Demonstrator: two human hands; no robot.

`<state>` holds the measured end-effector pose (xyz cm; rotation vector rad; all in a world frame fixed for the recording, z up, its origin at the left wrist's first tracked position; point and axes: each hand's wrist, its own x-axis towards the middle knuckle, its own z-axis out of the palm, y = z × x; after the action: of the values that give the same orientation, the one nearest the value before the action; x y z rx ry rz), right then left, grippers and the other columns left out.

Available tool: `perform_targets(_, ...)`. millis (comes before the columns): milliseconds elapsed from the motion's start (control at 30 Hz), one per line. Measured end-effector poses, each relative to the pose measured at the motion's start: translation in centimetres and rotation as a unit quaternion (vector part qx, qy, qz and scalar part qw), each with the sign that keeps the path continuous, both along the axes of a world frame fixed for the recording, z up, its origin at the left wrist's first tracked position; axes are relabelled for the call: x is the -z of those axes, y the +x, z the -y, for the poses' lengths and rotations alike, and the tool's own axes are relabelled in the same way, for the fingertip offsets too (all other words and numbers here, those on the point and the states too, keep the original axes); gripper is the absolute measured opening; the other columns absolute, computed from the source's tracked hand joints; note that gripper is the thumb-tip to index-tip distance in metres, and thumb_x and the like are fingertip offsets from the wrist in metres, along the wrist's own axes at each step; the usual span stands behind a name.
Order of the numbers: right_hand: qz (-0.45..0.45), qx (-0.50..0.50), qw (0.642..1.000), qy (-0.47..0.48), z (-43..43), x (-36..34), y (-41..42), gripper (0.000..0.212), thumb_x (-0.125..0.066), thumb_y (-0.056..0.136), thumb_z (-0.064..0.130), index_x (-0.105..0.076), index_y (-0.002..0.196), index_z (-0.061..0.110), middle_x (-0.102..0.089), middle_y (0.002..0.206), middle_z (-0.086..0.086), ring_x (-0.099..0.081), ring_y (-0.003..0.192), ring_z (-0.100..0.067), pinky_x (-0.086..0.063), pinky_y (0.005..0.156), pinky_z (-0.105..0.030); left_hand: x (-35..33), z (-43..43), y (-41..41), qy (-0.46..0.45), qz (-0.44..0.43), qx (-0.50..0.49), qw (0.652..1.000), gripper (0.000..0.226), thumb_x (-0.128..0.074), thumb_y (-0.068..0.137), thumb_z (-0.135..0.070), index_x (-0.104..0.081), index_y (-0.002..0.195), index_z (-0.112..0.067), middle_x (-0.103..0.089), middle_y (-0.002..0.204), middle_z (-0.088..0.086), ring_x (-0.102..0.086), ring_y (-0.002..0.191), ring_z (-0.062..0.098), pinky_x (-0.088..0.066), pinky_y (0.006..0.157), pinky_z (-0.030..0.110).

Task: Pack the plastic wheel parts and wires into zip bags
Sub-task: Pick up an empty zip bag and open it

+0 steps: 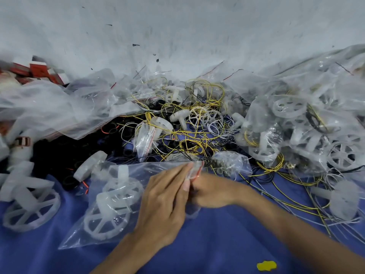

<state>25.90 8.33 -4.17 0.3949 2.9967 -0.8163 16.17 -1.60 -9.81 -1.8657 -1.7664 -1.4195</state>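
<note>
Pinched the red-lined mouth of the zip bag (110, 200) between left hand (164, 200) and right hand (209, 189), fingers (177, 175) pressed together on the strip, probably to run the seal closed. Lay flat on the blue desk (217, 244), with the white wheel parts (106, 216) settled at the bag's far end, clear of the seal. Heaped loose wires (189, 135) just beyond, within reach; piled filled bags (296, 125) at right.
</note>
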Motion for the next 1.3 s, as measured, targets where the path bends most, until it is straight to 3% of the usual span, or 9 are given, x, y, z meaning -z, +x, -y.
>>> perform_targets(167,-0.139,0.102,0.982,-0.079,-4.0,-0.7,1.1,0.006,-0.068,0.082,0.008,-0.072,0.08,0.012,-0.063,0.061,0.006,-0.053,0.053,0.001,-0.041,0.054,-0.013,0.4,-0.5,-0.7,-0.03,0.152,0.007,0.988,0.04,-0.032,0.097,-0.035,-0.06,0.123,-0.024,-0.059,0.123,-0.016,-0.053,0.117,0.0,-0.041,0.099,0.024)
perform_targets(267,-0.19,0.136,0.97,-0.062,-6.9,-2.1,1.7,0.018,-0.07,0.08,0.006,-0.071,0.094,0.019,-0.066,0.095,-0.001,-0.063,0.083,-0.005,-0.05,0.075,-0.018,0.6,-0.5,-1.1,-0.078,0.148,-0.028,0.986,0.044,-0.031,0.094,-0.041,-0.07,0.1,-0.022,-0.065,0.09,-0.017,-0.062,0.089,0.006,-0.049,0.079,0.033)
perform_targets(367,-0.176,0.167,0.969,-0.048,-10.0,-3.2,0.9,0.026,-0.068,0.081,0.001,-0.068,0.101,0.018,-0.064,0.11,-0.003,-0.059,0.105,-0.013,-0.05,0.088,-0.021,0.7,-0.5,-1.2,-0.135,0.126,-0.064,0.981,0.052,-0.028,0.09,-0.049,-0.068,0.083,-0.018,-0.065,0.077,-0.01,-0.061,0.078,0.013,-0.048,0.069,0.039)
perform_targets(467,-0.155,0.228,0.961,-0.028,-12.5,-2.6,-1.9,0.028,-0.061,0.083,-0.007,-0.066,0.107,0.007,-0.066,0.107,-0.008,-0.062,0.102,-0.018,-0.048,0.074,-0.008,0.7,-0.4,-1.2,-0.145,0.124,-0.07,0.979,0.054,-0.027,0.088,-0.051,-0.07,0.084,-0.019,-0.069,0.083,-0.009,-0.063,0.083,0.013,-0.048,0.071,0.039)
perform_targets(600,0.002,0.22,0.974,0.061,-14.6,0.2,-6.0,0.036,-0.055,0.086,-0.001,-0.06,0.122,0.006,-0.06,0.124,-0.013,-0.057,0.113,-0.025,-0.045,0.095,-0.025,0.7,-0.5,-1.2,-0.148,0.133,-0.071,0.977,0.055,-0.026,0.087,-0.052,-0.071,0.084,-0.022,-0.068,0.082,-0.009,-0.063,0.082,0.012,-0.047,0.072,0.038)
perform_targets(867,-0.013,0.258,0.961,0.098,-14.9,0.3,-7.2,0.024,-0.062,0.086,0.007,-0.067,0.108,0.006,-0.066,0.106,-0.014,-0.057,0.087,-0.019,-0.046,0.076,-0.025,0.8,-0.6,-1.3,-0.157,0.127,-0.078,0.976,0.045,-0.034,0.09,-0.043,-0.071,0.085,-0.018,-0.069,0.085,-0.006,-0.063,0.087,0.017,-0.046,0.076,0.039)
perform_targets(1033,-0.173,0.307,0.936,0.008,-14.2,-3.6,-5.4,0.043,-0.075,0.076,0.028,-0.063,0.113,0.009,-0.065,0.094,-0.003,-0.061,0.086,-0.015,-0.044,0.072,-0.022,0.7,-0.6,-1.2,-0.164,0.128,-0.077,0.975,0.046,-0.033,0.09,-0.043,-0.07,0.084,-0.016,-0.068,0.084,-0.005,-0.062,0.087,0.019,-0.045,0.076,0.039)
perform_targets(1200,-0.317,0.297,0.849,-0.3,-12.5,-6.2,-3.8,0.008,-0.071,0.081,0.012,-0.064,0.079,0.013,-0.061,0.067,0.002,-0.055,0.059,-0.008,-0.05,0.058,-0.022,0.7,-0.6,-1.2,-0.164,0.133,-0.08,0.974,0.042,-0.036,0.09,-0.039,-0.071,0.085,-0.017,-0.069,0.085,-0.006,-0.062,0.087,0.018,-0.045,0.076,0.038)
perform_targets(1300,-0.308,0.283,0.824,-0.381,-11.6,-6.8,-3.3,0.009,-0.065,0.084,0.009,-0.065,0.076,0.012,-0.058,0.059,0.003,-0.054,0.05,-0.006,-0.045,0.044,-0.016,0.7,-0.6,-1.2,-0.167,0.129,-0.081,0.974,0.042,-0.035,0.09,-0.039,-0.07,0.084,-0.016,-0.068,0.085,-0.005,-0.062,0.086,0.017,-0.045,0.076,0.039)
